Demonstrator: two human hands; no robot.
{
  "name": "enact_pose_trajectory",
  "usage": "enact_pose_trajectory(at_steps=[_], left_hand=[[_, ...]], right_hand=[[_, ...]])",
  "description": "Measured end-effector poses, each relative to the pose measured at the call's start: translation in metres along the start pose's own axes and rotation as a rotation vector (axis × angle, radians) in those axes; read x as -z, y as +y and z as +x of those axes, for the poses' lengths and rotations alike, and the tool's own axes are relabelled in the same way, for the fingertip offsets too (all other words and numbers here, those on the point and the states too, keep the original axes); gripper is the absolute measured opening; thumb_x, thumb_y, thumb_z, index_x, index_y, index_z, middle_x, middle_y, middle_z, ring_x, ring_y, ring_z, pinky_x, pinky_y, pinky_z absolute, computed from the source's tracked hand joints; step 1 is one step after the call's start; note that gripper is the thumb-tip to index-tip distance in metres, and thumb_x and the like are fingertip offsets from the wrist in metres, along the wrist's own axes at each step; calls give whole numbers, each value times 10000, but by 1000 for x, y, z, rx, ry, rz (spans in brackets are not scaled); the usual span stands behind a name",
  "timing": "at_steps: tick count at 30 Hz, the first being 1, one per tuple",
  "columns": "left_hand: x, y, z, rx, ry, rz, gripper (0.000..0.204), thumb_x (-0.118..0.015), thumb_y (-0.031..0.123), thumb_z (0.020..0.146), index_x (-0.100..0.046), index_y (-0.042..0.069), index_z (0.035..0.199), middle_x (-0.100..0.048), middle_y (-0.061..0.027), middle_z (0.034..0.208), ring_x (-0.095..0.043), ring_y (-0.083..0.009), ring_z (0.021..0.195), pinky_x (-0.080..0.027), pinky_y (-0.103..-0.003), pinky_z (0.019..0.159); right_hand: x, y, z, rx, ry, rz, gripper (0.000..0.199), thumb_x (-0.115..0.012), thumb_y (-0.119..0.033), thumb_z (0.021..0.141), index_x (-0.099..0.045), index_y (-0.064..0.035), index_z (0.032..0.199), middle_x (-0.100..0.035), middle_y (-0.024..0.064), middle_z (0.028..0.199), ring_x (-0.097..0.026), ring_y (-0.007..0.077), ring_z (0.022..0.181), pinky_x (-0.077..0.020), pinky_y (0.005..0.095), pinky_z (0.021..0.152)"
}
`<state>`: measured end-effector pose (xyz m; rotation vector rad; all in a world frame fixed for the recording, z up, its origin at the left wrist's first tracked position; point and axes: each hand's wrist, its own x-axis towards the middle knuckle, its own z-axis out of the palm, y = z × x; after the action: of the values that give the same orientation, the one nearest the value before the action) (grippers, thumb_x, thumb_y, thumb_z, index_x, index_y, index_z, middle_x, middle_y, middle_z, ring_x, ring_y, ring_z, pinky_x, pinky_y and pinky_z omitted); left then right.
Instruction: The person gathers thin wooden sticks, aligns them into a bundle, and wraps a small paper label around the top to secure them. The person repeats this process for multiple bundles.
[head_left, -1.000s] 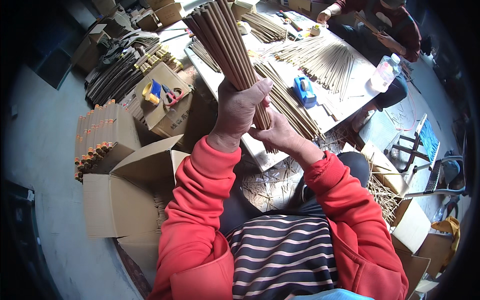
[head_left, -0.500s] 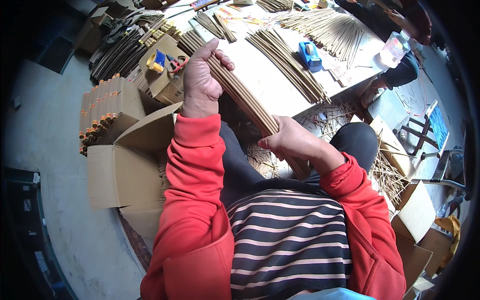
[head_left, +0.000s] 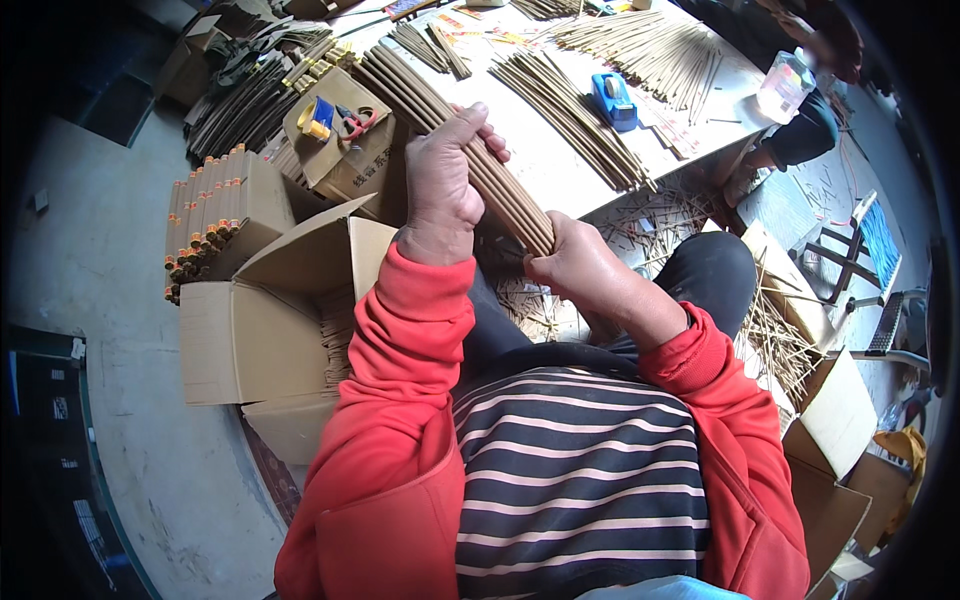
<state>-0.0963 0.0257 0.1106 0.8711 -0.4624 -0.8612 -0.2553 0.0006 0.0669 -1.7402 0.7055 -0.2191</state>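
Observation:
A bundle of long brown sticks [head_left: 508,205], which look like incense sticks, slants across in front of me. Its far end reaches over the white table's edge. My left hand [head_left: 448,180] is wrapped round the bundle near its middle, thumb on top. At the near end my right hand [head_left: 585,262] grips it, fingers partly hidden beneath. Beyond the bundle, more brown sticks [head_left: 570,120] lie in a row on the white table [head_left: 540,190], beside a blue tape dispenser [head_left: 613,103].
To the left, an open cardboard box [head_left: 212,345] holds sticks. Behind it are banded bundles [head_left: 205,205], and red-handled scissors [head_left: 357,122] on another box. Loose sticks [head_left: 785,345] fill a box at right. Another person's arm [head_left: 800,140] and a clear bottle [head_left: 785,88] are at the far right.
My left hand has come down and to the right, nearer my right hand. The bundle's near end, which stuck out past my right hand, now sits at its fingers.

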Motion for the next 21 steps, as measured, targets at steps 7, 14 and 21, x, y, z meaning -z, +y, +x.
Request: enact_pose_trajectory(at_steps=[7, 14, 21], left_hand=[[20, -8, -14, 144, -203, -306, 110, -583, 56, 798, -505, 103, 736, -498, -10, 621, -495, -146, 528, -427, -304, 515], [17, -5, -18, 107, -128, -265, 95, -611, 80, 807, -522, 102, 783, -515, -12, 642, -512, -140, 560, -446, -291, 544], [27, -6, -18, 65, -171, -290, 108, -581, 43, 812, -501, 101, 768, -505, -21, 630, -487, -138, 548, -426, -295, 511]], right_hand=[[9, -7, -11, -60, -357, 337, 192, -648, -60, 720, -479, -16, 802, -526, 49, 582, -546, 145, 458, -439, 261, 430], [-1, -6, -12, 20, -148, 48, 183, -636, -73, 718, -487, 11, 784, -561, 144, 594, -583, 240, 498, -474, 346, 479], [-4, -1, -10, -28, -136, 48, 219, -642, -81, 692, -494, 25, 812, -577, 137, 622, -602, 212, 559, -477, 320, 517]])
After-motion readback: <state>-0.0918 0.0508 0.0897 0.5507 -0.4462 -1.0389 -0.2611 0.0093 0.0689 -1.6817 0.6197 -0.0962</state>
